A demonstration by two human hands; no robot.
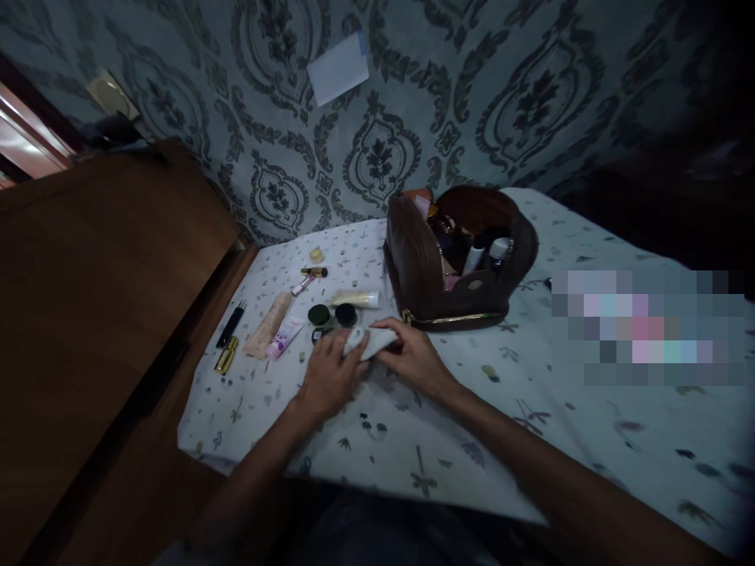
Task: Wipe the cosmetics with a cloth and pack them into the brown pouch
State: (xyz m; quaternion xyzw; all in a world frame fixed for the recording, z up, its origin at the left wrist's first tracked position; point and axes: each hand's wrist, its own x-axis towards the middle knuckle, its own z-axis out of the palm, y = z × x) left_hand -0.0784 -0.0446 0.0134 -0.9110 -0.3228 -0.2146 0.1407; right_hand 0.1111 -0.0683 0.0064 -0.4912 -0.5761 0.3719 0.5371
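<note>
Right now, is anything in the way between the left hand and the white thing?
No, nothing visible: the left hand touches the white thing directly. The right hand is at its other end.

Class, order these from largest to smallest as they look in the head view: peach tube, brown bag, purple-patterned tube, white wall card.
1. Brown bag
2. White wall card
3. Peach tube
4. Purple-patterned tube

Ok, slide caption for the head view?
Left hand and right hand hold a small white item near an open brown leather-look bag on patterned white cloth.
</note>
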